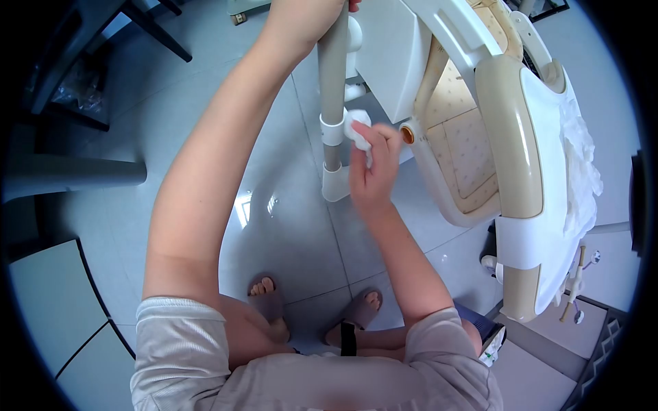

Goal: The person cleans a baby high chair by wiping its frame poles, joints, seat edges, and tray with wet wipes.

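Note:
In the head view my right hand (375,161) pinches a crumpled white wipe (358,129) close beside the white collar (332,129) on a grey tube (333,75). I cannot tell whether the wipe touches the collar. My left hand (308,19) reaches to the top edge and is wrapped round the upper tube, its fingers mostly hidden. The tube belongs to the frame of a white and beige baby seat, whose padded dotted cushion (466,147) lies to the right. A white elbow fitting (335,183) ends the tube below the collar.
A beige and white tray-like bar (510,137) curves along the right, with crumpled white material (579,171) on it. Dark chair legs (157,33) stand upper left, and a grey post (82,172) juts in below them. My slippered feet (266,294) rest on grey floor tiles.

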Available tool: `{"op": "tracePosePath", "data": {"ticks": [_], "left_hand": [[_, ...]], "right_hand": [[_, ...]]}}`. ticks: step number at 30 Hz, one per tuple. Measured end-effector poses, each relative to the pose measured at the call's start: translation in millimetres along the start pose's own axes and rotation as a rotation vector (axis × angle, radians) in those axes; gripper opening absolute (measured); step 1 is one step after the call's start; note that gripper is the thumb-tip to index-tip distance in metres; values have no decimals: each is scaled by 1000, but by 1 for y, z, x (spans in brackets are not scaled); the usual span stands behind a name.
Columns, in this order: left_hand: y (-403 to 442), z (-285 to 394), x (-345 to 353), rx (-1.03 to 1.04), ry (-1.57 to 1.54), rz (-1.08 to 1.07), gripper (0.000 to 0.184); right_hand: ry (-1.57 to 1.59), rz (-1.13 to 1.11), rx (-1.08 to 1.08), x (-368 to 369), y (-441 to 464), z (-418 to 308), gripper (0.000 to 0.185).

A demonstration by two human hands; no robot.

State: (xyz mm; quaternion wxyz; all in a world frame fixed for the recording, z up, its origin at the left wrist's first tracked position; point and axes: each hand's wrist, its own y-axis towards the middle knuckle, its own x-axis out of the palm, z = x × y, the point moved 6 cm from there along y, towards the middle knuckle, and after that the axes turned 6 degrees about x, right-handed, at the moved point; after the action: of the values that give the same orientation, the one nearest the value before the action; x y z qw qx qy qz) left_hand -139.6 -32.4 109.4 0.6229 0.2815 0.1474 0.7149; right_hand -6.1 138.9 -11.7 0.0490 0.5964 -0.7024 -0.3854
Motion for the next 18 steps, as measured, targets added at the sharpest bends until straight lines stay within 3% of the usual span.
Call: {"op": "tracePosePath", "data": {"ticks": [6, 9, 12, 15, 18], "left_hand": [[1, -4, 1, -14, -52, -30, 12], [0, -5, 2, -7, -39, -11, 12], [-1, -2, 2, 17, -73, -5, 13], [-1, -5, 3, 37, -64, -11, 14], [0, -5, 3, 36, -54, -28, 16]], "right_hand": [[-186, -108, -237, 23, -4, -1, 43], [-280, -135, 29, 9, -21, 37, 45], [-234, -146, 14, -8, -18, 26, 43], [-207, -173, -152, 16, 0, -13, 39], [-206, -251, -171, 30, 3, -12, 37]]}}
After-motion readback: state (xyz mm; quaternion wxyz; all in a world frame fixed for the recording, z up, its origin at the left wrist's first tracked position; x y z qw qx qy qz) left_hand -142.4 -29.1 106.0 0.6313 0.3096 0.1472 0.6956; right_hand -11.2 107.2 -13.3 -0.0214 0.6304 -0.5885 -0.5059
